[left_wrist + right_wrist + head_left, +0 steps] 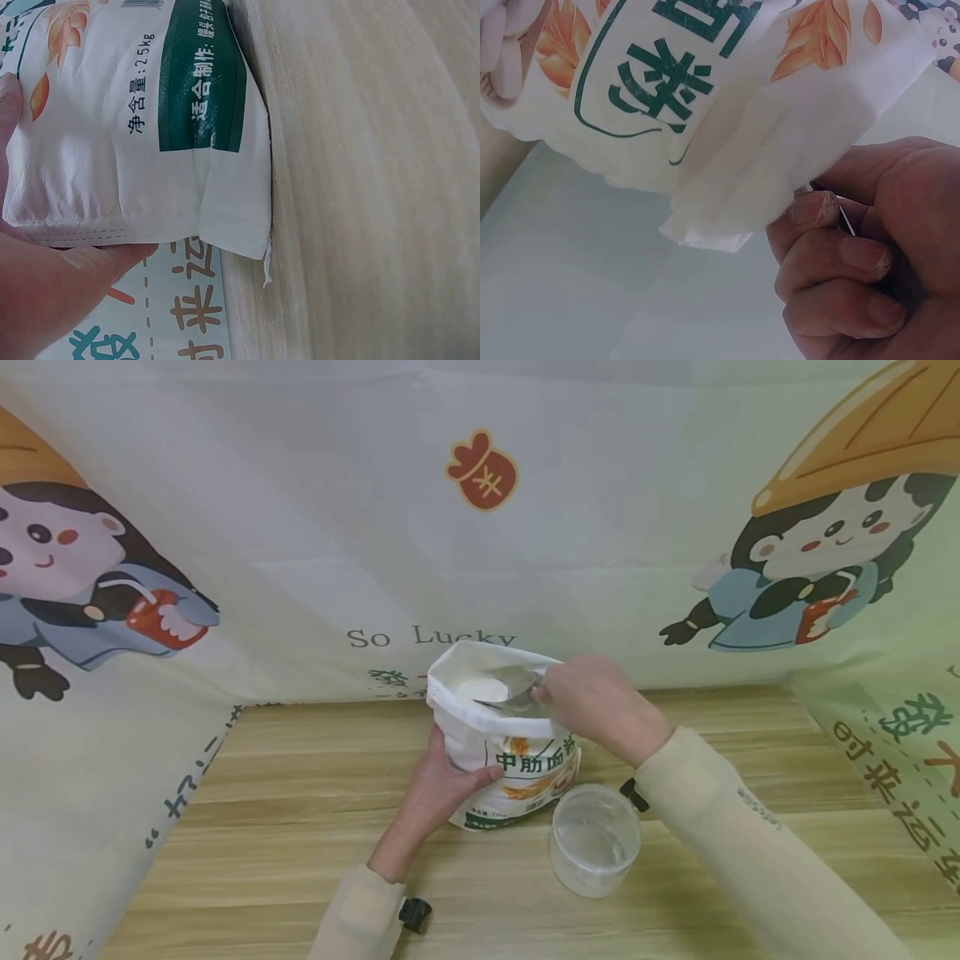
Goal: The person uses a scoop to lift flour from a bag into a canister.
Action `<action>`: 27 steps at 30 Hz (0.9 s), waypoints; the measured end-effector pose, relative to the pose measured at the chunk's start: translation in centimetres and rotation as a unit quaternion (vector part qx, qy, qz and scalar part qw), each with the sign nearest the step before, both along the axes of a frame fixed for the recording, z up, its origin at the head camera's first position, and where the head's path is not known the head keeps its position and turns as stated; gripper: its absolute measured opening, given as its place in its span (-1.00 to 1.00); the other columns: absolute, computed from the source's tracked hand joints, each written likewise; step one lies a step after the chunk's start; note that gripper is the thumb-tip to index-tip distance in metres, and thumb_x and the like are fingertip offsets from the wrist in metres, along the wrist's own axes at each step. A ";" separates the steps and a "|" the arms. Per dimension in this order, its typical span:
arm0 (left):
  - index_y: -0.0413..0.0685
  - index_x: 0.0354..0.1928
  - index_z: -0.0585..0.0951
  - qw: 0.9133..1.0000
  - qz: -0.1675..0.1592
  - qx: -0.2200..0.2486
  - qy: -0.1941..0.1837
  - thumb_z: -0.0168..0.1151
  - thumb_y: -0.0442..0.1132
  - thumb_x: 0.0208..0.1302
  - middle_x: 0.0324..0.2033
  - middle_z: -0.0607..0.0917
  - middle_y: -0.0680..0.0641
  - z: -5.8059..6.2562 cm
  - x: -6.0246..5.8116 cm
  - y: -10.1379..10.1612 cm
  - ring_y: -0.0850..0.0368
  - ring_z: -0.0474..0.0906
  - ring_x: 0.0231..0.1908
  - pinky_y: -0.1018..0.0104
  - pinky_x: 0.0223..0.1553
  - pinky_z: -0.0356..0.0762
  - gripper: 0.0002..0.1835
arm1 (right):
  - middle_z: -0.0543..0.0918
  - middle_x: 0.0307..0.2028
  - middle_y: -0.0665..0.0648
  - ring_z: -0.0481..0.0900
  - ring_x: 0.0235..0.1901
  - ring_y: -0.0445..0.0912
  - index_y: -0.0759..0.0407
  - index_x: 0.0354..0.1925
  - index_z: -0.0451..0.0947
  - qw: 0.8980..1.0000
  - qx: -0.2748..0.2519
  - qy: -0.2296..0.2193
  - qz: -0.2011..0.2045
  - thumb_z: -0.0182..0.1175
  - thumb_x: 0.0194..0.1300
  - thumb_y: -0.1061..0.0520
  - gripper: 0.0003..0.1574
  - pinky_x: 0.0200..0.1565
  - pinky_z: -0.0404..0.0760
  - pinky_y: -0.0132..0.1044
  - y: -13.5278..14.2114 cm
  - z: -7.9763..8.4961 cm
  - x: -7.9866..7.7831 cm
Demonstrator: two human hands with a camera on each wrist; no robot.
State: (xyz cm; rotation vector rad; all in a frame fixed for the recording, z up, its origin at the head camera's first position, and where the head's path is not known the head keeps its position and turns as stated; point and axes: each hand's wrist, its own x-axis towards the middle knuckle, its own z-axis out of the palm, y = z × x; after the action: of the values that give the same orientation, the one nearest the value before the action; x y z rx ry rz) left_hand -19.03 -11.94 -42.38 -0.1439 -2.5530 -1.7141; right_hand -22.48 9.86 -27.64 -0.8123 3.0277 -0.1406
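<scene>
An open white bag of flour (468,745) with green lettering and wheat pictures stands on the table, its top rim folded outward. My left hand (444,777) grips the bag's left side, with the thumb across its front. Over the bag's mouth, my right hand (600,703) holds the handle of a metal scoop (519,683), whose bowl is inside the bag beside white flour (483,690). In the right wrist view, the fingers (847,255) curl round the handle, and white powder shows on them. Most of the handle is hidden by the hand.
Close to the bag's lower right, under the right forearm, stands a clear round plastic tub (592,878). The wood-grain table (300,802) is bordered by a printed cloth backdrop (637,485) at the back and on both sides.
</scene>
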 end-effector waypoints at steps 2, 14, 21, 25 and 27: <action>-0.04 0.54 0.11 1.000 -0.001 0.002 0.001 0.64 -0.11 0.05 0.20 0.60 -0.25 0.0 0.0 0.0 -0.20 0.55 0.19 -0.18 0.27 0.50 0.12 | 0.36 -0.68 -0.02 0.25 -0.67 -0.18 0.14 -0.48 0.58 1.000 -0.003 0.000 0.000 0.16 0.56 0.00 -0.56 -0.66 0.26 -0.40 -0.2 -0.1 0.0; -0.03 0.57 0.10 1.000 -0.005 0.004 0.002 0.64 -0.08 0.04 0.20 0.61 -0.24 -0.1 0.0 0.0 -0.19 0.55 0.20 -0.18 0.28 0.49 0.15 | 0.43 -0.65 0.00 0.30 -0.65 -0.19 0.26 -0.26 0.70 0.999 -0.039 -0.018 0.004 0.16 0.56 0.04 -0.65 -0.63 0.32 -0.43 -0.9 -1.3 -0.3; -0.06 0.56 0.11 1.000 -0.005 0.003 0.004 0.64 -0.09 0.06 0.19 0.61 -0.24 -0.1 -0.1 0.1 -0.19 0.56 0.18 -0.16 0.28 0.49 0.13 | 0.43 -0.65 0.01 0.32 -0.65 -0.18 0.29 -0.23 0.69 0.998 -0.060 -0.018 0.009 0.17 0.55 0.06 -0.68 -0.63 0.34 -0.42 -0.9 -1.8 -0.5; -0.10 0.55 0.11 1.000 -0.002 -0.003 0.005 0.63 -0.09 0.06 0.18 0.61 -0.26 -0.1 -0.1 0.1 -0.20 0.56 0.18 -0.17 0.28 0.50 0.12 | 0.46 -0.61 0.03 0.35 -0.63 -0.15 0.30 -0.15 0.66 0.998 -0.060 -0.033 -0.005 0.15 0.57 0.04 -0.66 -0.61 0.39 -0.39 -0.8 -2.0 -0.6; -0.10 0.55 0.12 1.000 0.001 -0.007 0.003 0.63 -0.09 0.06 0.17 0.61 -0.27 -0.1 -0.1 0.0 -0.20 0.56 0.17 -0.17 0.27 0.51 0.12 | 0.47 -0.59 0.04 0.37 -0.62 -0.14 0.29 -0.16 0.64 0.997 -0.062 -0.035 -0.006 0.14 0.57 0.03 -0.67 -0.59 0.41 -0.36 -0.7 -2.0 -0.6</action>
State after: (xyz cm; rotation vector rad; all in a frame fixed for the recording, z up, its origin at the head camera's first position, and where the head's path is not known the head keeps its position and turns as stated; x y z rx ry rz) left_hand -19.12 -11.90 -42.47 -0.1466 -2.5595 -1.6936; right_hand -23.10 9.18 -29.65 -0.7786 2.9825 -0.3539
